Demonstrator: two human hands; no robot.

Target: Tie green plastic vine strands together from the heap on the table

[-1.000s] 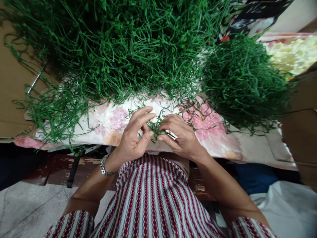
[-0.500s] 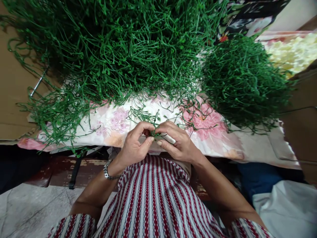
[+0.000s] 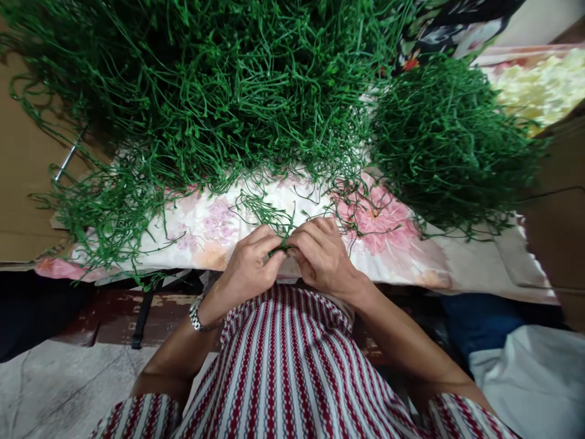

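My left hand (image 3: 253,259) pinches a thin green plastic stem (image 3: 284,239) between thumb and fingers, just above the front edge of the cloth. Right beside it, my right hand (image 3: 322,253) is closed on the same stem, its fingers curled so the fingertips are partly hidden. A few loose green stems (image 3: 262,207) lie on the flowered cloth (image 3: 219,222) just past my fingers. Beyond them rises a large tangled heap of green stems (image 3: 228,91). A smaller bundle of stems (image 3: 450,143) sits to the right.
More stems (image 3: 114,225) spill over the cloth's left edge. Cardboard (image 3: 27,195) stands at the left, with a thin metal rod (image 3: 68,158) by it. Pale yellow petals (image 3: 543,91) lie at the far right, near dark flowered fabric (image 3: 450,36).
My right hand's fingers have curled in closer, and its thumb has drawn in toward the stem. Both hands now sit tighter together. The heaps have stayed put.
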